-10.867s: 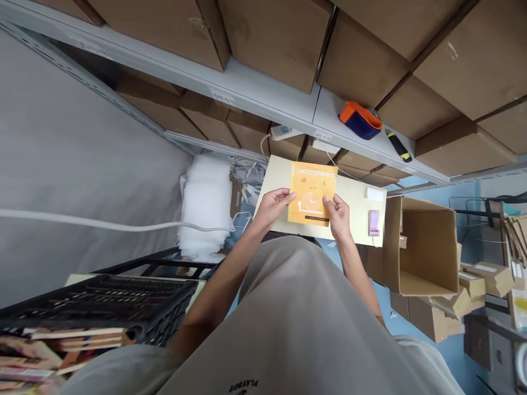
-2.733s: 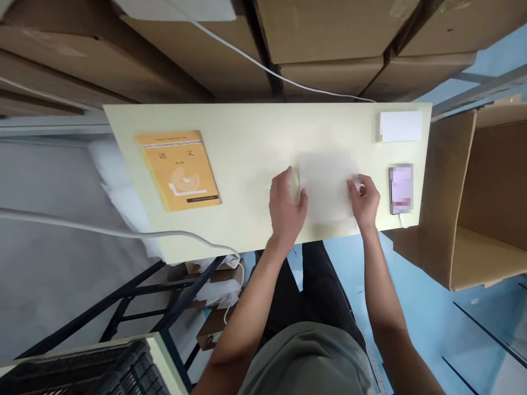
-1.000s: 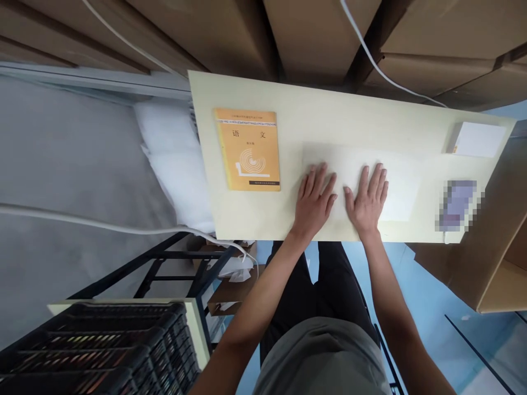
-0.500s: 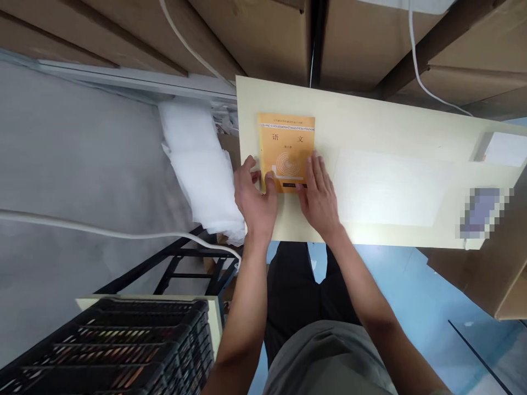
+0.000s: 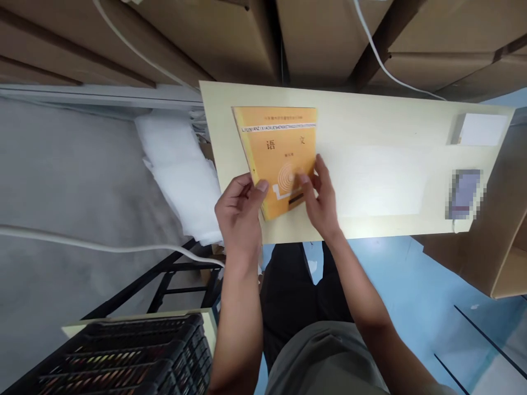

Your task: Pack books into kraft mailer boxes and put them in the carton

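1. Centrally, the book [image 5: 284, 151] is held tilted over the left part of the table [image 5: 370, 120], orange cover facing up.
2. Left hand [image 5: 242, 211]: thumb on the cover's lower left, fingers curled behind the edge, gripping the book.
3. Right hand [image 5: 323, 200]: thumb on the cover's lower right, fingers at the right edge, gripping likewise.
4. Sheet [image 5: 382, 181]: white, flat on the table, to the right of the right hand.
5. White box [image 5: 483, 130] and phone [image 5: 465, 195], its screen pixelated: both at the table's right end, well apart from the book.
6. Surroundings: cartons [image 5: 230, 44] behind the table; open carton [image 5: 461, 269] at right; white wrap [image 5: 177, 170] at left.
7. Crate [image 5: 164, 340]: lower left, its bars partly obstructing the contents.
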`<state>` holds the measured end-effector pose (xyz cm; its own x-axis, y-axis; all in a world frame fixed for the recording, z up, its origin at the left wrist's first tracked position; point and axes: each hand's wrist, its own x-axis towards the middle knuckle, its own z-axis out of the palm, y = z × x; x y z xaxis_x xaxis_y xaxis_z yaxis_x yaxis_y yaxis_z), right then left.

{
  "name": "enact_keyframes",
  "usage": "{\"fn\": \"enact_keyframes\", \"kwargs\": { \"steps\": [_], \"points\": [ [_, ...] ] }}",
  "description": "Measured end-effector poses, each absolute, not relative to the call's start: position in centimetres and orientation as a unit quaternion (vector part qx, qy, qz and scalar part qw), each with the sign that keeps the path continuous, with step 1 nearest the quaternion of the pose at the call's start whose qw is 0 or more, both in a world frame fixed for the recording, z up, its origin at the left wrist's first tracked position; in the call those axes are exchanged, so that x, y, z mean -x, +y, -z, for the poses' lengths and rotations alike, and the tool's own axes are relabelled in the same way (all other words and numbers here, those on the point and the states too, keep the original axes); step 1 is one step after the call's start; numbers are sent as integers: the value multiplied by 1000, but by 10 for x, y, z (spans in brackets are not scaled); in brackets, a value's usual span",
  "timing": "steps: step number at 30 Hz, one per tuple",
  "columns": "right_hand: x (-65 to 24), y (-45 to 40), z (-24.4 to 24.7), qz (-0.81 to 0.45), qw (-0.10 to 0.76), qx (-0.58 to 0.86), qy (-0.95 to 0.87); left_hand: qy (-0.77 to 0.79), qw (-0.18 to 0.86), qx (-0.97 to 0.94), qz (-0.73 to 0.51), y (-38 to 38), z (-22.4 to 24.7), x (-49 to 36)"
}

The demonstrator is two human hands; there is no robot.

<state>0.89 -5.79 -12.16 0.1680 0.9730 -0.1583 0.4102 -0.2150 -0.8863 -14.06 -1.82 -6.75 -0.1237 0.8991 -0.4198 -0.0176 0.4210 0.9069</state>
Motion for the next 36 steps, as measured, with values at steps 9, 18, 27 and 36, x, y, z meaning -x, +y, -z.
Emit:
{"fn": "enact_keyframes", "kwargs": {
  "steps": [9,18,27,36],
  "points": [
    [-137,-116,95,-303,322,808,-389,632,562,-442,-300,-64,110,43],
    [-165,-126,135,-271,282,816,-425,699,423,-520,-248,-79,137,3],
    [-164,-125,146,-247,280,818,-438,777,291,-511,-224,-74,143,32],
    [-158,-125,154,-218,262,834,-433,760,408,-437,-255,-78,140,28]
  ]
}}
